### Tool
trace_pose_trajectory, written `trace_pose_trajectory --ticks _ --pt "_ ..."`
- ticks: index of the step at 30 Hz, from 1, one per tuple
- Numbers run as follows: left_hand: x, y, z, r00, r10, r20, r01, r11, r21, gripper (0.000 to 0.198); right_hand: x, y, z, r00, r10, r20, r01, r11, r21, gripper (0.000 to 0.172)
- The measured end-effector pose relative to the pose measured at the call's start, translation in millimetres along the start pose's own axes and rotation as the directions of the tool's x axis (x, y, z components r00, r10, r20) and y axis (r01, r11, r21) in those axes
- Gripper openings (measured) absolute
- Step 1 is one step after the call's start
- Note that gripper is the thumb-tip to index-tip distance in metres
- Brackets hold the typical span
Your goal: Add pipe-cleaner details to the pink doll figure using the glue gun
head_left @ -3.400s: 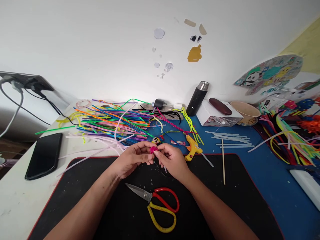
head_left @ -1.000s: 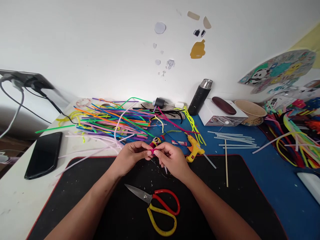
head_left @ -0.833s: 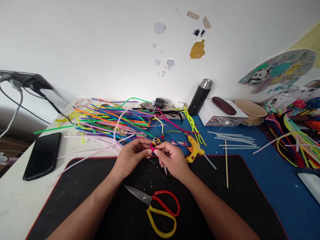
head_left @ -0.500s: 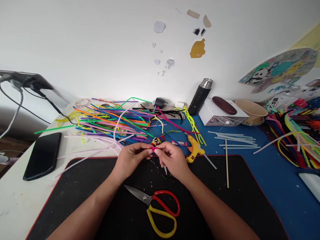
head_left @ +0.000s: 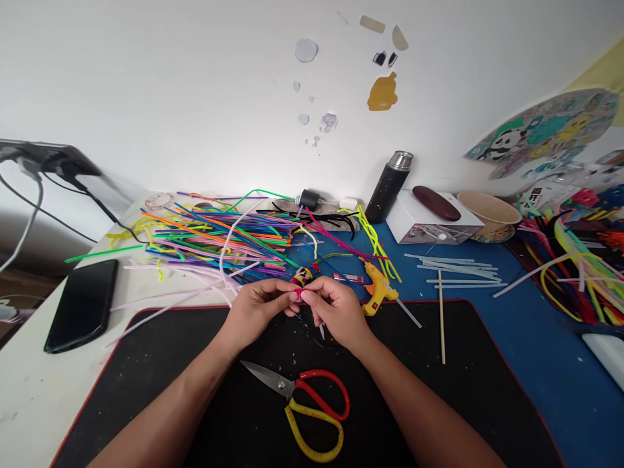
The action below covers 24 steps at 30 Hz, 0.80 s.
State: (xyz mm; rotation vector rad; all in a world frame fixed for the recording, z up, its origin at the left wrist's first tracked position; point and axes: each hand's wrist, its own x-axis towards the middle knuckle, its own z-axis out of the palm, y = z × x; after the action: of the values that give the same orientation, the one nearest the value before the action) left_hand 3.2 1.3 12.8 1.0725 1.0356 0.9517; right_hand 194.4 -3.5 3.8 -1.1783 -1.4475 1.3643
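Observation:
A small magenta piece (head_left: 299, 294) is pinched between the thumbs and fingers of my left hand (head_left: 258, 311) and my right hand (head_left: 338, 312), above the mat's back edge. Just behind my fingertips is a small figure (head_left: 303, 275) with yellow, black, white and red on it; whether it is joined to the magenta piece I cannot tell. Below my right fingers shows a pale pointed tip (head_left: 322, 331), mostly hidden. Scissors (head_left: 292, 390) with one red and one yellow handle lie spread on the black mat (head_left: 400, 364) between my forearms.
Many coloured pipe cleaners (head_left: 219, 237) lie in a heap at the back left. A yellow glue gun (head_left: 377, 289), glue sticks (head_left: 463, 270) and a wooden stick (head_left: 441, 318) lie to the right. A black flask (head_left: 389, 187) stands near the wall. A phone (head_left: 82, 305) lies left.
The whole view has shifted very slightly. Both hands keep their pinch on the magenta piece, and a little more of the figure behind them shows.

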Motion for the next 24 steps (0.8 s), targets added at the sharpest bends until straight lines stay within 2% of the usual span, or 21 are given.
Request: trace_pose_trajectory --ticks 7,14,17,20,24 --pt "-1 -3 3.4 0.998 0.012 -0.064 -0.010 1.000 0.021 0.034 2 5 3 0.999 -0.017 -0.028 0.017 1.000 0.026 0.026" --pt "-6 -7 3.7 0.988 0.153 -0.031 -0.139 0.953 0.270 0.020 -3 13 2 1.000 -0.004 -0.028 0.004 1.000 0.002 0.028" --pt "-6 -8 3.0 0.985 0.173 -0.016 -0.159 0.933 0.324 0.019 -5 15 0 1.000 -0.008 -0.022 0.008 1.000 -0.005 0.026" --pt "-5 -9 1.7 0.988 0.156 -0.009 -0.147 0.946 0.289 0.023 -6 17 -1 1.000 -0.005 -0.015 0.005 1.000 -0.016 0.026" --pt "-3 -8 0.4 0.997 0.082 0.007 -0.082 0.984 0.157 0.028 -7 17 -3 1.000 -0.005 -0.008 0.004 1.000 -0.021 0.026"
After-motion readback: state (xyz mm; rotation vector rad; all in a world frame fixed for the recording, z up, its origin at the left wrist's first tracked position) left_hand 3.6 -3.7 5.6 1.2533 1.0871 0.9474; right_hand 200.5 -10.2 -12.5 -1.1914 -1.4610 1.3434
